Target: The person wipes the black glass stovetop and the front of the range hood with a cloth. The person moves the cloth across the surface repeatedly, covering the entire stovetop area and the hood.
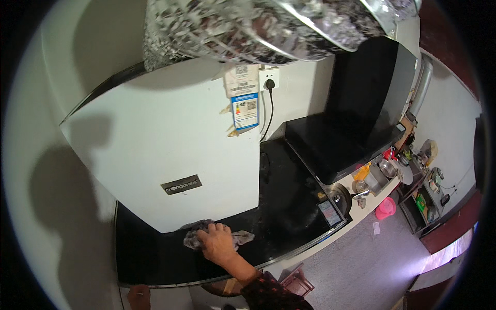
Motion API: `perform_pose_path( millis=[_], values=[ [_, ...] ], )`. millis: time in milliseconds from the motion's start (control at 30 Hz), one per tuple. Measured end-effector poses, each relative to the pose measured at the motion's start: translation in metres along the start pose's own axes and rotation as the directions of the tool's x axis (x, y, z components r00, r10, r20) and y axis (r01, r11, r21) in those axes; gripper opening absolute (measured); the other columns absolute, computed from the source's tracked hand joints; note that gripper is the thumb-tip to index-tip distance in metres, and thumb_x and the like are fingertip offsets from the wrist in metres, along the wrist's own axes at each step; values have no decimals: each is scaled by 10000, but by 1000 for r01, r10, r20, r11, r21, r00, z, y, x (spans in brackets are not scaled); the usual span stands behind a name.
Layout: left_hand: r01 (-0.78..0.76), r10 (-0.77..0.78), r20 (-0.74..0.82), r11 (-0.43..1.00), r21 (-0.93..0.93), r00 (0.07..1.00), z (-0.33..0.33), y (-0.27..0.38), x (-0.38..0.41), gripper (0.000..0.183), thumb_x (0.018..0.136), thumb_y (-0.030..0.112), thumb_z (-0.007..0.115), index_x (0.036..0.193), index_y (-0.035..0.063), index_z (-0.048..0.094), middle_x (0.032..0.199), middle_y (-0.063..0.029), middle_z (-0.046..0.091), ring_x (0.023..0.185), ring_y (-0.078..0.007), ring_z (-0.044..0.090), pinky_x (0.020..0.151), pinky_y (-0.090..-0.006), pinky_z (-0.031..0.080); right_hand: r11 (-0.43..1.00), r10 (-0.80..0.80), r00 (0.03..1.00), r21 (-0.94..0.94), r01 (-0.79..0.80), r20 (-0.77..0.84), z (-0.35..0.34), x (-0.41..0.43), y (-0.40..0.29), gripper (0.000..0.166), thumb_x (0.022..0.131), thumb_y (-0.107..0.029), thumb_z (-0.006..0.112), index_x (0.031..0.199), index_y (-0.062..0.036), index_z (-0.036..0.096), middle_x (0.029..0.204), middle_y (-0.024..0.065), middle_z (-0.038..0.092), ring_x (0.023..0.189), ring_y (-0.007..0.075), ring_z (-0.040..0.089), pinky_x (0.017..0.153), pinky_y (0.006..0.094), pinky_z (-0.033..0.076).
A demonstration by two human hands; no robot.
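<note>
My right hand (219,242) presses a crumpled grey cloth (244,237) against the glossy black countertop (155,255). The fingers are bent over the cloth, which bunches out on both sides of the palm. Just beyond it is the lower edge of a large white box-shaped appliance (174,143), bearing a dark nameplate (181,185) and paper labels with writing. At the lower left, my left hand (139,296) is partly in view beside the counter's front edge; its fingers are too unclear to tell their state.
A ribbed foil duct (248,31) crosses the top of the view. A black range hood (348,112) stands right of a wall socket with a plug (269,83). Farther right are a lidded pan (339,199), a sink (376,178), and a pink bucket (385,208) on the floor.
</note>
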State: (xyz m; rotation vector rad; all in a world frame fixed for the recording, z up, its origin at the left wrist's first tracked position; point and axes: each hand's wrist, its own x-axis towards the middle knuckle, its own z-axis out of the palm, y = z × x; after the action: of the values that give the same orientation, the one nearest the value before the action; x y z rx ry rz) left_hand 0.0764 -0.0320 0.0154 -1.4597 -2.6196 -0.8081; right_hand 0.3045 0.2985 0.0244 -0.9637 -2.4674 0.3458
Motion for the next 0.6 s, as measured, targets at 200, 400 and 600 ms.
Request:
perform_pose_path(
  millis=[200,400,600],
  values=[
    [-38,37,27,999,37,999,-9,7,2,170,899,189,696,980,40,713,934,-133,701,825,-275,655,740,-371,520,957,266,962,-105,-271,-58,-83,-38,95,448,669,-193,772,1103,-154,666,993,130,638,957,319,610,799,447,509],
    [216,-273,165,930,299,948,-15,-64,-9,444,942,392,633,1225,49,640,1258,-187,613,1226,-351,516,1025,-475,411,869,352,905,-276,-410,-238,-73,-49,99,439,607,-169,788,1025,-155,653,1020,117,605,969,328,579,824,457,478],
    [542,-562,8,803,249,827,-13,-18,29,444,899,130,645,1291,-36,521,1268,-213,504,1239,-359,429,1061,-500,354,975,220,959,-29,-218,178,-38,4,24,455,661,-295,800,1065,-161,638,1078,152,594,1049,349,579,809,485,518]
  ],
)
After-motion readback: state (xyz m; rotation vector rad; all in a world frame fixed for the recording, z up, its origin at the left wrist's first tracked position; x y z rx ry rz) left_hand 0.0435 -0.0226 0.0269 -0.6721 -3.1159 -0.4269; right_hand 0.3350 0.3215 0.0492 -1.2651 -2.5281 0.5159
